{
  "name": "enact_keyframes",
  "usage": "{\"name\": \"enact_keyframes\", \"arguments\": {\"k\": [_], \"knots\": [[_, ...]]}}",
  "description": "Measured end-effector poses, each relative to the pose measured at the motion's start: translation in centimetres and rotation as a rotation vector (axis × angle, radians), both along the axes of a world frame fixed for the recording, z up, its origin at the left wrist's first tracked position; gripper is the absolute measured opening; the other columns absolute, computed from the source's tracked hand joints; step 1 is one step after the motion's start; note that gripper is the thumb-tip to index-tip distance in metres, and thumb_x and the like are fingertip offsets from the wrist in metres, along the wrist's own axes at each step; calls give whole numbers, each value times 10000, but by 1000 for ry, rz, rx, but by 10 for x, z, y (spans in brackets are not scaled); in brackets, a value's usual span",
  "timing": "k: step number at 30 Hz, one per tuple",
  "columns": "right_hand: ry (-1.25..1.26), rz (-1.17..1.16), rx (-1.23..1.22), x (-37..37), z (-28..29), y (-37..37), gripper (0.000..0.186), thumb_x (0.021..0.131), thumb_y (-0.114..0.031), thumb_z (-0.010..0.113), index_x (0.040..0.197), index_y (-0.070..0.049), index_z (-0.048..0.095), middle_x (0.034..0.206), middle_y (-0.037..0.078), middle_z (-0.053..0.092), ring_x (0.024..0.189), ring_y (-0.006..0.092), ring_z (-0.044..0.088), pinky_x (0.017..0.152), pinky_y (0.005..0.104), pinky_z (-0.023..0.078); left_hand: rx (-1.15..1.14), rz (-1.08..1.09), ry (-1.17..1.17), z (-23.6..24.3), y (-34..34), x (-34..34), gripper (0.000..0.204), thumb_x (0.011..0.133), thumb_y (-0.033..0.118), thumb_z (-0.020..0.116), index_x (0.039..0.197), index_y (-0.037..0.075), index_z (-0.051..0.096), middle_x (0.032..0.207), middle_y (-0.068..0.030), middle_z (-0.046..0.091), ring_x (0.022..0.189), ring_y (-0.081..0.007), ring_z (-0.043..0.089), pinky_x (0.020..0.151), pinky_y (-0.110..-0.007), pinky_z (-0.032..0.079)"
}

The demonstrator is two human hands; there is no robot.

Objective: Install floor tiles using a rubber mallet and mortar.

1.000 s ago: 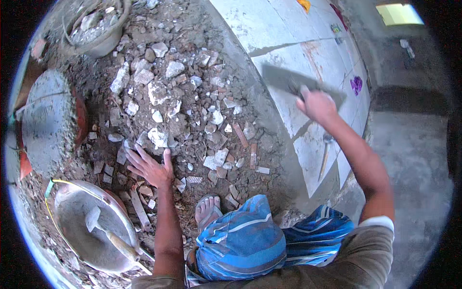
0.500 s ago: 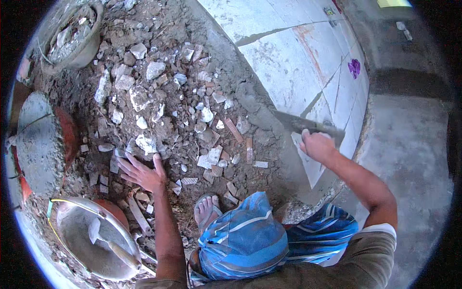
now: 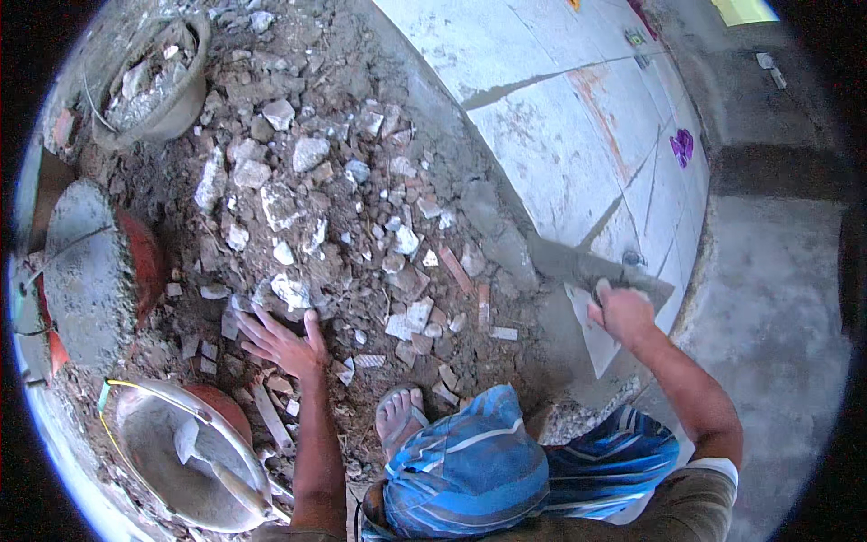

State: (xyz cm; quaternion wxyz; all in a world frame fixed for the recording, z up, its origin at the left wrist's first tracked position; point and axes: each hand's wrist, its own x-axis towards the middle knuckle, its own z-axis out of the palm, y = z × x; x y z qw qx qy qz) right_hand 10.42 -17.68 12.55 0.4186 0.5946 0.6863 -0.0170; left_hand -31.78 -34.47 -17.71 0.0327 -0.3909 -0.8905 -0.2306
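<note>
My right hand (image 3: 626, 313) is closed round the grip of a flat grey metal trowel (image 3: 587, 265). The long blade lies across wet grey mortar at the edge of the white floor tiles (image 3: 555, 149). Just on my side of the blade, partly under my hand, is a pointed white tile piece (image 3: 595, 336) set in the mortar. Over to the left, my left hand (image 3: 287, 343) is open with fingers spread, resting palm down on the rubble (image 3: 361, 280). It holds nothing.
At lower left stands a bucket (image 3: 144, 425) with a wooden-handled trowel (image 3: 217, 470) inside. Beyond it are a mortar-crusted orange container (image 3: 86, 271) and a tub of rubble (image 3: 176, 113). My sandalled foot (image 3: 399, 415) is between my hands. Bare concrete (image 3: 768, 271) runs along the right.
The whole view has shifted slightly, so everything sits lower and further right. My right hand has moved a little right and nearer with the trowel; my left hand stays on the rubble.
</note>
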Motion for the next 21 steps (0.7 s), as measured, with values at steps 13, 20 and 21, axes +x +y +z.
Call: {"name": "enact_keyframes", "arguments": {"k": [13,20,21], "knots": [[421,296,425,-264,-40,279,438,974,-423,594,1175,-40,658,1127,198,727,1057,377,702,917,516,555,-86,-5,-15,-1,-7,0,1019,904,710,532,1594,25,225,1670,-278,146,1559,-440,115,1226,-663,59],[347,319,304,-298,-54,343,435,936,-393,632,1193,-53,720,1213,199,711,1125,367,688,952,491,554,-96,-7,-26,4,-1,-1,1030,907,742,492,1596,28,218,1668,-284,139,1555,-444,122,1227,-660,46],[299,332,252,-288,-57,339,424,940,-384,625,1170,-42,722,1199,199,715,1110,373,690,947,496,554,-86,-5,-36,4,-1,0,1013,916,740,481,1592,26,235,1668,-278,150,1555,-443,127,1228,-655,51]]}}
